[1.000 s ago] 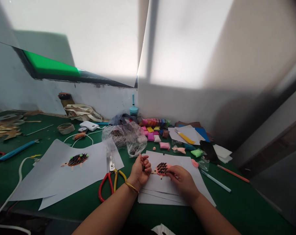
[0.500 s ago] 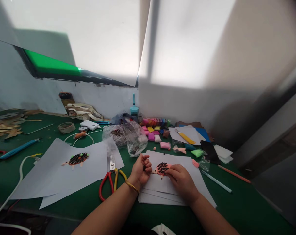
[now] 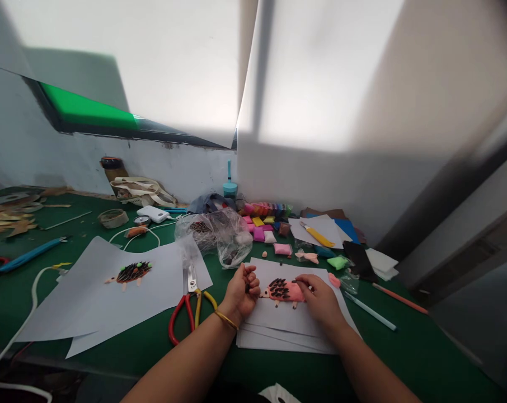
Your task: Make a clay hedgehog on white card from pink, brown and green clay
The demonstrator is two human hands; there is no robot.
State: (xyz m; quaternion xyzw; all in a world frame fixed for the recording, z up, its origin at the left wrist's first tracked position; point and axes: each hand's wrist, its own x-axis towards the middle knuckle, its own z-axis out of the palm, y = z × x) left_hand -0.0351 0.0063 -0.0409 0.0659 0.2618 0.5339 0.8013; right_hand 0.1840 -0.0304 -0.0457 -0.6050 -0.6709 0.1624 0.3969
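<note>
So the biggest thing here is the green bench (image 3: 404, 350), which is pretty loaded. Next up, some white sheets (image 3: 85, 308) lie over on the left, and a stack of white paper (image 3: 278, 338) sits right in front of the person. Behind that stack there's a crinkly clear plastic bag (image 3: 214, 229) with dark stuff inside. Then the hands: the left hand (image 3: 242, 292) rests at the stack's left edge, fingers curled in around something dark that's mostly hidden, with a gold-coloured bangle (image 3: 225, 321) on the wrist. The right hand (image 3: 320, 299) is over the right part of the stack, thumb and finger pinched narrow on a small dark piece. Scissors with red and yellow handles (image 3: 192, 286) lie between the two lots of paper, blades pointing away from the person. Going smaller, a hedgehog figure with green dots (image 3: 134, 271) is on the left sheets, while the pink hedgehog (image 3: 294, 291) lies flat on the stack between the hands, its rear partly covered by the right one. Dark spines (image 3: 279, 289) cover its front half. Tiniest of all is that pinched dark piece (image 3: 295, 281), by the pink back's upper edge; can't tell if it's touching.
</note>
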